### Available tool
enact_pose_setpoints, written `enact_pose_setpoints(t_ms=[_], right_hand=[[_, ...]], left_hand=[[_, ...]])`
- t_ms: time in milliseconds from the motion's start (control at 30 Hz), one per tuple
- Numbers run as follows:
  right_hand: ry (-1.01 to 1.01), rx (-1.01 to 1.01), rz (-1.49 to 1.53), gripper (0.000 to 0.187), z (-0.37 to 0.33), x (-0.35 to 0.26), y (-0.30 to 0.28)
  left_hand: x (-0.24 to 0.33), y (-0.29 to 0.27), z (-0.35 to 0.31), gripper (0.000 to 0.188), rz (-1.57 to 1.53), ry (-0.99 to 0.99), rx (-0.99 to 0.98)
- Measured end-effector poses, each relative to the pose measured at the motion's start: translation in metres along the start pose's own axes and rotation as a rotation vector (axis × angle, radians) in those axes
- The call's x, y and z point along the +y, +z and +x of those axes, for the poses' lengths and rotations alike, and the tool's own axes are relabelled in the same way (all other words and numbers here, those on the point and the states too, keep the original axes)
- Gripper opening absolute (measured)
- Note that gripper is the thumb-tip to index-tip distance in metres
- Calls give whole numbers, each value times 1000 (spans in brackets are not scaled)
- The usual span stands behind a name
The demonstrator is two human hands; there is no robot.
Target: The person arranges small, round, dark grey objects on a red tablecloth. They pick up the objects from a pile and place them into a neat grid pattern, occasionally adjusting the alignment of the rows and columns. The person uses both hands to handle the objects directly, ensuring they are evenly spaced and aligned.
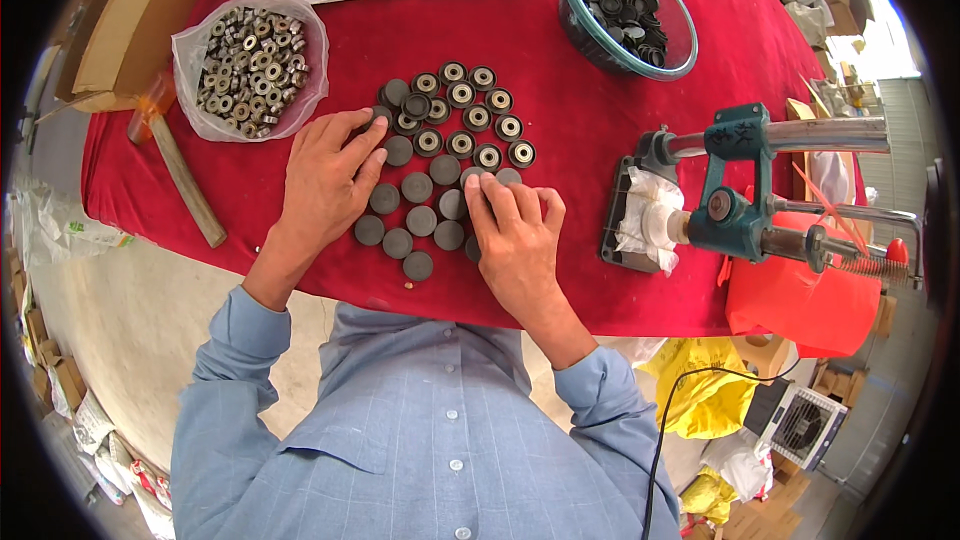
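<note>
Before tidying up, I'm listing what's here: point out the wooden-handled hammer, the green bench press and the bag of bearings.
Wooden-handled hammer point(186, 183): head view, handle.
Green bench press point(741, 225): head view, body.
Bag of bearings point(187, 62): head view, left wall.

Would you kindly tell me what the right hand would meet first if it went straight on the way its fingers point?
The right hand would likely meet a silver metal ring bearing in a black round cup, just past the dark grey round cap it reaches, though hand height is unclear.
</note>
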State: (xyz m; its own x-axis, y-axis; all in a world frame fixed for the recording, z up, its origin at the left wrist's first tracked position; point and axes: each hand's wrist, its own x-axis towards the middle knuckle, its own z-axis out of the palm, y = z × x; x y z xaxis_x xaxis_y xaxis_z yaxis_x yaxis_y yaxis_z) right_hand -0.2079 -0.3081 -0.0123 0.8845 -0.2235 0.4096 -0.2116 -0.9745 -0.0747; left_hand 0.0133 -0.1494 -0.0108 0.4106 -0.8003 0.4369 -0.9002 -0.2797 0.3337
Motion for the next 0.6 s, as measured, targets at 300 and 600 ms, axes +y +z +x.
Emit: enact_pose_setpoints(t_ms=[300, 600], right_hand=[[94, -4, 55, 43, 4, -6, -1], [296, 114, 492, 37, 12, 24, -11]], left_hand=[[11, 10, 49, 36, -68, -17, 41], [-3, 28, 57, 33, -170, -25, -2]])
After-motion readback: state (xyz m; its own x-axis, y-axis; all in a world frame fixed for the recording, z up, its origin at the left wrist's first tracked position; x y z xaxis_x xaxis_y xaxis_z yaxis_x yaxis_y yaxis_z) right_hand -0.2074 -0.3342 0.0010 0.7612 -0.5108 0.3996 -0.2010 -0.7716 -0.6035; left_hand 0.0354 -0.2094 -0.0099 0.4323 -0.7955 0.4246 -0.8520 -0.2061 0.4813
